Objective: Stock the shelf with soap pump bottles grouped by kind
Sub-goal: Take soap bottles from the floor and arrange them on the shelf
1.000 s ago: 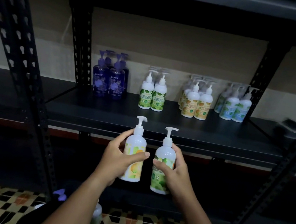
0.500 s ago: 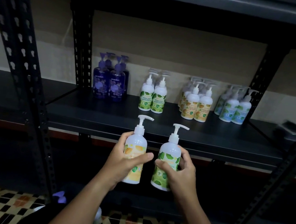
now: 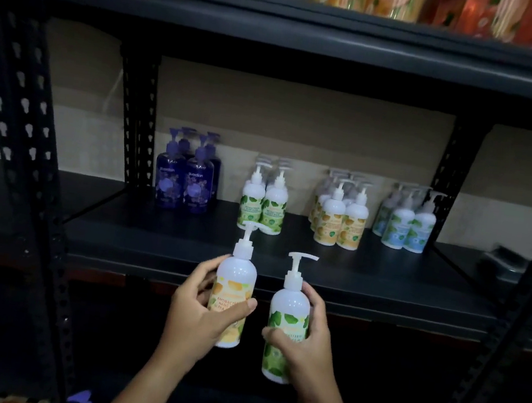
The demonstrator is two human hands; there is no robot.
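Left hand [image 3: 199, 314] is gripping the orange-label bottle [image 3: 231, 301]; right hand [image 3: 303, 341] is gripping the green-label bottle [image 3: 286, 332], both upright before the shelf [image 3: 283, 268]. Hands are crossing paths: green row [image 3: 263, 201] sits left, orange row [image 3: 340, 214] right; place one at a time.

Orange-label bottle [image 3: 231, 301] upright in the left hand [image 3: 199, 314], green-label bottle [image 3: 287, 326] upright in the right hand [image 3: 306, 345], both just before the shelf [image 3: 184, 244], where four groups stand.
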